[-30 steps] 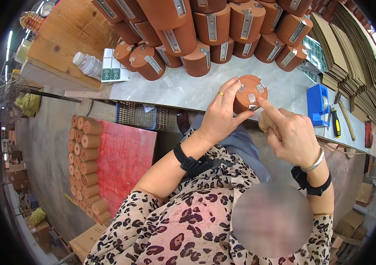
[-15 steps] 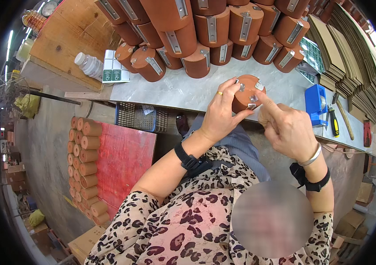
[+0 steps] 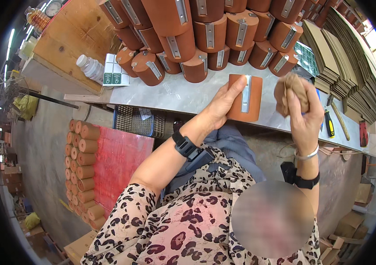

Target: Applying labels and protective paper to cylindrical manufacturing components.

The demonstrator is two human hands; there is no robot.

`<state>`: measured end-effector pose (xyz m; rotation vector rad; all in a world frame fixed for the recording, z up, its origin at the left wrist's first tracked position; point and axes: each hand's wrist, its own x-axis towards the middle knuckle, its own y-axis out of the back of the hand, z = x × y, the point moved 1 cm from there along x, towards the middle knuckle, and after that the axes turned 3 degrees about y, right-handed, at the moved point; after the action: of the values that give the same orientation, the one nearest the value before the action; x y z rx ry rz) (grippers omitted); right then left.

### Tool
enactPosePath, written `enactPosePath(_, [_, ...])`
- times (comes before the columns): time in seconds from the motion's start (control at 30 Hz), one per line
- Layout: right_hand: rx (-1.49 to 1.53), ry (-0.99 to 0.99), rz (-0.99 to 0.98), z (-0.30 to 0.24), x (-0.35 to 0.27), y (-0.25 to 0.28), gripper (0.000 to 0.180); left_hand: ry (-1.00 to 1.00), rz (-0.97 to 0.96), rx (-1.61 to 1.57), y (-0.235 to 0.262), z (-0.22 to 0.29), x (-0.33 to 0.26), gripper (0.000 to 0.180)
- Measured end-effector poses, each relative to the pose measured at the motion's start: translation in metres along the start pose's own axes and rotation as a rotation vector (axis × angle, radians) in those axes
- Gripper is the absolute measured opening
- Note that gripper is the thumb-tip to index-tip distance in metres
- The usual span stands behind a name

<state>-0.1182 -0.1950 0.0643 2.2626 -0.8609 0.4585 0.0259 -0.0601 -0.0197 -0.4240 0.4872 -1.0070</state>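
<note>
A reddish-brown cylinder (image 3: 255, 99) with a metal strip down its side is gripped by my left hand (image 3: 224, 102), thumb on top near the strip's upper end. It is held over the front edge of the grey-white worktop (image 3: 174, 95). To its right, my right hand (image 3: 308, 104) is raised and closed around a crumpled brown cloth (image 3: 292, 93), apart from the cylinder. Similar cylinders with metal strips (image 3: 210, 35) stand stacked at the back of the worktop.
Flat cardboard sheets (image 3: 340, 66) are piled at the right, near a hammer (image 3: 339, 115) and a yellow-black screwdriver (image 3: 329, 124). A plastic bottle (image 3: 90, 66) stands at the back left. Plain brown cylinders (image 3: 86, 159) are stacked beside a red board (image 3: 124, 159) at lower left.
The cylinder has turned from end-on to side-on, its metal strip now facing up. My right hand has left the cylinder's end and now holds a brown cloth.
</note>
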Motion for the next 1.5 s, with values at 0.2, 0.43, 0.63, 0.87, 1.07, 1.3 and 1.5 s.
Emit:
enactPosePath(0.2, [-0.118, 0.328, -0.1, -0.016, 0.003, -0.048, 0.021, 0.025, 0.053, -0.33, -0.017, -0.001, -0.016, 0.071])
enactPosePath(0.43, [0.083, 0.23, -0.37, -0.025, -0.058, -0.039, 0.024, -0.077, 0.022, -0.398, 0.01, 0.014, -0.017, 0.081])
enactPosePath(0.63, [-0.092, 0.355, 0.129, -0.021, -0.021, -0.022, 0.038, 0.071, 0.098, -0.468, -0.005, 0.003, -0.021, 0.074])
enactPosePath(0.87, [-0.15, 0.513, -0.046, -0.036, -0.02, -0.079, 0.036, 0.083, 0.057, -0.918, -0.011, 0.0, -0.022, 0.073])
enactPosePath(1.07, [0.016, 0.35, -0.446, -0.015, -0.048, -0.046, 0.033, 0.136, 0.012, -0.948, -0.007, -0.001, -0.033, 0.074])
enactPosePath(1.3, [-0.403, 0.199, -0.057, 0.051, -0.05, 0.007, 0.03, 0.202, -0.012, -1.071, 0.011, 0.004, -0.036, 0.081])
enactPosePath(1.5, [-0.557, 0.036, -0.076, 0.116, -0.048, 0.011, 0.046, 0.207, -0.089, -0.842, 0.003, 0.002, -0.041, 0.088])
